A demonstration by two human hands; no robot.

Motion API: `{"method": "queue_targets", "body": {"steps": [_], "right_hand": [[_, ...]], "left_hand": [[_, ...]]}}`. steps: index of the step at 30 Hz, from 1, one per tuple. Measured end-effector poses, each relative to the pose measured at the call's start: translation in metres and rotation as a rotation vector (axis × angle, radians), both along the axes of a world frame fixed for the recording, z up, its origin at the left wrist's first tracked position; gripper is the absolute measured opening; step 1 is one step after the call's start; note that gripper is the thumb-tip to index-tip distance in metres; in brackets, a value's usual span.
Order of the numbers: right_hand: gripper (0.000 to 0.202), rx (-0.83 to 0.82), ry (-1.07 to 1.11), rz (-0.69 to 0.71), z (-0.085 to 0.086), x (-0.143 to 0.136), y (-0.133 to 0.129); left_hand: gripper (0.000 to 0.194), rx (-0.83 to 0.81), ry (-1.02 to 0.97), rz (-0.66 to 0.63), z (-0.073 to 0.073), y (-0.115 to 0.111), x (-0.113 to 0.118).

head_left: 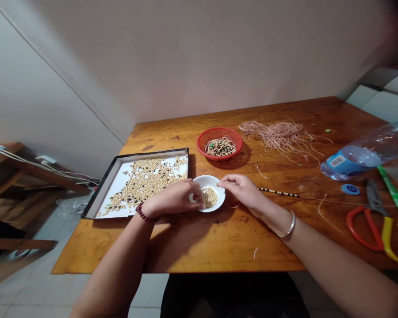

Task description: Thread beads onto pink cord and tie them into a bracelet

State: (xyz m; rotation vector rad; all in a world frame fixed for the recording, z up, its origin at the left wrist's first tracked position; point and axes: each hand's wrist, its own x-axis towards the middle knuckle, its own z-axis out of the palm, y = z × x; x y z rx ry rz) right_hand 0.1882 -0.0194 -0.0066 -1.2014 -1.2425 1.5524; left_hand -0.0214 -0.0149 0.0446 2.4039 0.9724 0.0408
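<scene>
Beads (210,197), pale, lie in a white bowl (208,180) on a wooden table (199,251), between the two hands. The left hand (175,196) dips its fingertips into them; whether its grip pinches a bead cannot be told. The right hand (243,192) has thumb and forefinger close together at the bowl's edge; one cannot tell whether its grip pinches rim or thread. A bottle (350,163) bears a blue label (341,161) with a barcode, its lettering too blurred to read. A blue disc (350,189) carries one character, perhaps 6 or 9. The right hand hides one end of a beaded string (278,192). Bottle, scissors (378,201) and green strip (394,196) are cut off at the right. The left arm partly covers a bead-filled tray (104,185).
</scene>
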Motion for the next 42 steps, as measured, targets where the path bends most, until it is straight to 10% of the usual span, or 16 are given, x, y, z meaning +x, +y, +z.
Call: {"method": "queue_targets", "body": {"steps": [18,42], "right_hand": [[0.023,0.064,0.092,0.062,0.005,0.000,-0.002],[0.024,0.214,-0.034,0.065,-0.001,0.002,0.000]], "left_hand": [[0.026,-0.158,-0.612,0.416,-0.031,-0.001,0.027],[0.029,-0.180,-0.614,0.462,-0.031,0.000,0.027]]}}
